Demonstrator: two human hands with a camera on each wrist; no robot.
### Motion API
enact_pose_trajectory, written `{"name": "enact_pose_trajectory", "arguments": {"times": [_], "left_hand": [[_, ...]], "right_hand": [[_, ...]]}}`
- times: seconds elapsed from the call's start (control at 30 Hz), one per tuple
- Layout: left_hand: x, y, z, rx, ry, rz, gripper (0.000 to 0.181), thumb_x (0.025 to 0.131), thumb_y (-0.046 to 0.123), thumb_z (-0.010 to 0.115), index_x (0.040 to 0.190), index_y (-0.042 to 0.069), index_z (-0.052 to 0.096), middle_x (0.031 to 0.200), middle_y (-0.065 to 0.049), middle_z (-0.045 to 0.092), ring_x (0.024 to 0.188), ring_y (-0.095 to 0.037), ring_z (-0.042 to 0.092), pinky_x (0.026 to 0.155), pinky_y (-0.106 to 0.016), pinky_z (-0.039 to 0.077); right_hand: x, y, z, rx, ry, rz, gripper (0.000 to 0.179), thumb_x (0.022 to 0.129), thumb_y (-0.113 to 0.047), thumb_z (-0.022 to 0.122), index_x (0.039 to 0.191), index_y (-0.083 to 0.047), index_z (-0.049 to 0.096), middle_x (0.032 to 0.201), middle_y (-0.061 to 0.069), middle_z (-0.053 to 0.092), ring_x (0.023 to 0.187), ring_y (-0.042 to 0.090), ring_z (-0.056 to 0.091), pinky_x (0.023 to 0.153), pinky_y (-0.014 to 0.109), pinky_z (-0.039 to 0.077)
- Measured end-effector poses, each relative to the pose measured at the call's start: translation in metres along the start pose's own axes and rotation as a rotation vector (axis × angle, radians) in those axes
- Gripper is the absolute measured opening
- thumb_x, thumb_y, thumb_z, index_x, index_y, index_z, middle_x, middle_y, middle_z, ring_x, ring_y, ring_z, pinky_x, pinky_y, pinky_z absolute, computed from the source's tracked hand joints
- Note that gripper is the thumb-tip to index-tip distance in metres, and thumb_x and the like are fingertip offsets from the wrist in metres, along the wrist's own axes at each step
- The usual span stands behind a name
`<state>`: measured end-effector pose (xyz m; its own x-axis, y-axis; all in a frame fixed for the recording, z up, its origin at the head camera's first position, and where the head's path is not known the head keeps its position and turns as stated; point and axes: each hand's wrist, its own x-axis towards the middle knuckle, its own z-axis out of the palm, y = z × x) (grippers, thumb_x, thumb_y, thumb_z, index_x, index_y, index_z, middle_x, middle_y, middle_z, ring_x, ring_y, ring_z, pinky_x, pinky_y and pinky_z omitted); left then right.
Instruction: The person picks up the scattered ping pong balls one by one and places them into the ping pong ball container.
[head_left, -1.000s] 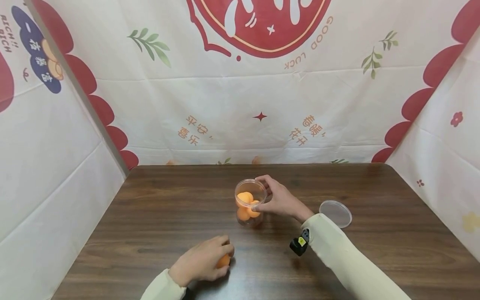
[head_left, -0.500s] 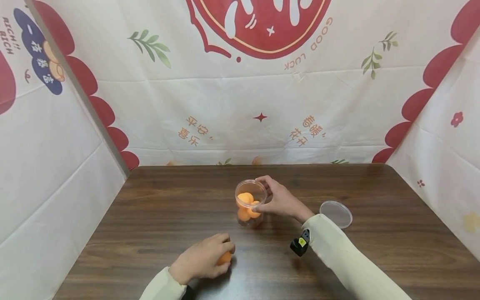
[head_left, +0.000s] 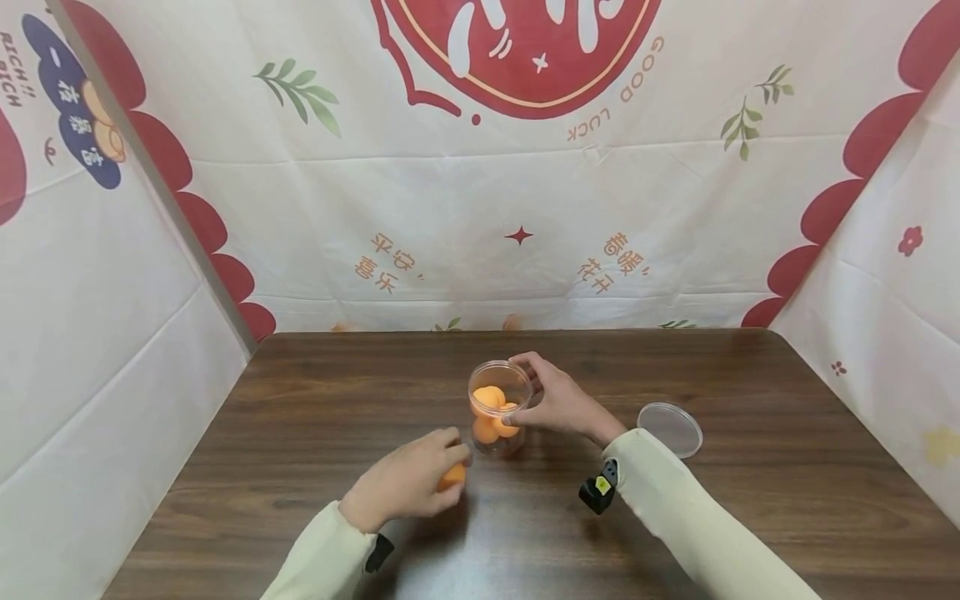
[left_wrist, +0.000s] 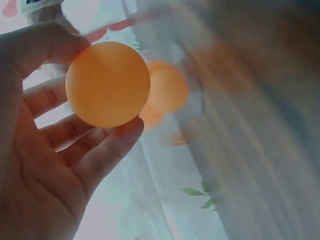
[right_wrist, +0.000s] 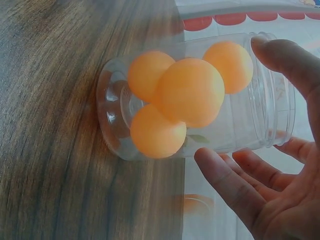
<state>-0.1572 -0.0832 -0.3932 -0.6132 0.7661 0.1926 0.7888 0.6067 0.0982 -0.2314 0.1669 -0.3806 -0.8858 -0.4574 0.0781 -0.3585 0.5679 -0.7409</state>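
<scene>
Between the thumb and fingertips of my left hand [head_left: 412,479] is an orange ping-pong ball [left_wrist: 108,84], raised over the table just front-left of the jar. The clear plastic jar [right_wrist: 237,117] stands upright and uncapped near the table's middle, with several orange ping-pong balls [right_wrist: 192,95] piled inside. My right hand [head_left: 562,400] grips the jar near its threaded mouth from the right, thumb on one side and fingers round the other. In the left wrist view the held ball partly covers the ones in the jar.
A clear round lid [head_left: 670,430] lies flat on the table to the right, beside the right forearm. The dark wooden table [head_left: 315,400] ends at the back against a printed white cloth [head_left: 450,200], which also hangs along both sides.
My left hand has lifted the ping-pong ball and carried it away from me, closer to the jar. The right hand and the jar have stayed in place.
</scene>
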Motion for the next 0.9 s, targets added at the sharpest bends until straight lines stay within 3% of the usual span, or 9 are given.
{"name": "enact_pose_trajectory", "arguments": {"times": [0.23, 0.43, 0.67, 0.9], "left_hand": [[0.014, -0.002, -0.011, -0.013, 0.045, 0.026, 0.018, 0.080, 0.019, 0.069, 0.095, 0.012, 0.061, 0.084, 0.005, 0.046, 0.072, -0.007, 0.041, 0.065, -0.019, 0.040], [0.024, -0.001, -0.028, 0.010, 0.092, 0.058, 0.017, 0.080, 0.017, 0.068, 0.095, 0.012, 0.060, 0.092, 0.003, 0.052, 0.078, -0.009, 0.046, 0.070, -0.022, 0.044], [0.038, -0.002, -0.048, 0.008, 0.150, 0.091, 0.019, 0.080, 0.015, 0.068, 0.097, 0.012, 0.061, 0.092, 0.001, 0.052, 0.076, -0.010, 0.046, 0.067, -0.021, 0.043], [0.058, -0.008, -0.056, -0.029, 0.195, 0.078, 0.018, 0.082, 0.013, 0.066, 0.099, 0.009, 0.064, 0.088, 0.000, 0.050, 0.071, -0.010, 0.043, 0.064, -0.020, 0.041]], "right_hand": [[-0.001, 0.002, 0.000, 0.013, 0.004, 0.002, 0.076, 0.071, -0.029, 0.084, 0.133, -0.015, 0.042, 0.118, 0.017, 0.057, 0.098, 0.032, 0.061, 0.078, 0.035, 0.053], [-0.001, 0.001, 0.000, 0.005, -0.001, -0.013, 0.076, 0.072, -0.029, 0.083, 0.134, -0.015, 0.041, 0.117, 0.017, 0.057, 0.093, 0.023, 0.061, 0.077, 0.033, 0.053], [-0.001, 0.001, -0.001, 0.008, -0.002, -0.013, 0.075, 0.073, -0.026, 0.082, 0.134, -0.015, 0.041, 0.117, 0.016, 0.057, 0.090, 0.018, 0.059, 0.077, 0.033, 0.053], [-0.002, 0.004, 0.000, 0.037, -0.012, -0.024, 0.075, 0.074, -0.024, 0.081, 0.136, -0.013, 0.040, 0.117, 0.017, 0.056, 0.089, 0.021, 0.060, 0.074, 0.029, 0.053]]}}
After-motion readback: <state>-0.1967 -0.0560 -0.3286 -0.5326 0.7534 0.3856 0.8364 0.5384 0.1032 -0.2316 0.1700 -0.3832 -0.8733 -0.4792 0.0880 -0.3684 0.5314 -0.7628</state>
